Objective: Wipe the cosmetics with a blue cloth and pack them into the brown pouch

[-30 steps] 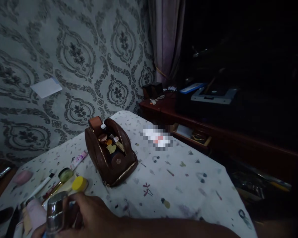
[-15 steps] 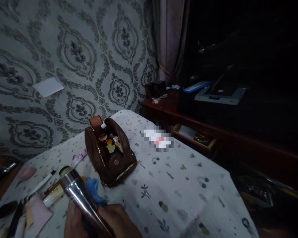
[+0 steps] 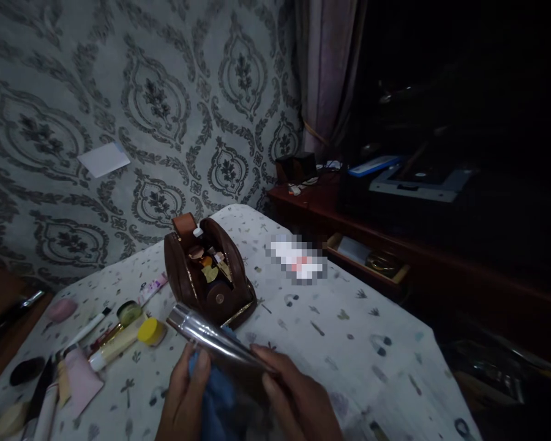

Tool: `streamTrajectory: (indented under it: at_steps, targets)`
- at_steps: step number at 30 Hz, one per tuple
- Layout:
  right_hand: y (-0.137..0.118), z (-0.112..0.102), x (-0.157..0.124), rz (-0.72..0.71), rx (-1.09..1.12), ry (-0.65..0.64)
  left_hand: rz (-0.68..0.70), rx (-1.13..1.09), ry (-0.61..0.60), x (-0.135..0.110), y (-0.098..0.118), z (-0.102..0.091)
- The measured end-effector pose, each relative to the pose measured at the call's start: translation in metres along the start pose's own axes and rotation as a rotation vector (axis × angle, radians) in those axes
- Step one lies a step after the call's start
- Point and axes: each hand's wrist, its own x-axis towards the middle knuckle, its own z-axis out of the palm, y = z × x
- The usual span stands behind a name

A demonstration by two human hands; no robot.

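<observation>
Right hand on glossy silvery tube

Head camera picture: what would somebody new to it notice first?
Probably the open brown leather-look bag, left of centre on the white patterned tablecloth. Nearer, a shiny silver tube gleams between the left hand and right hand. A bright yellow round cap stands out left of the tube.

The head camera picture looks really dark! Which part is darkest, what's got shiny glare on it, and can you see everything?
In the head view, the far right is nearly black; in that view, bright glare streaks the silver tube; there too, a blocky pixelated patch hides something by the edge of the patterned tablecloth.
</observation>
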Motion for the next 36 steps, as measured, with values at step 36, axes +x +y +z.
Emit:
streamTrajectory:
  at_steps: [36]
  targets:
    - [-0.07,0.02,0.221,-0.565,-0.578,-0.258,0.686,0.776,0.162,0.044,-0.044,-0.043]
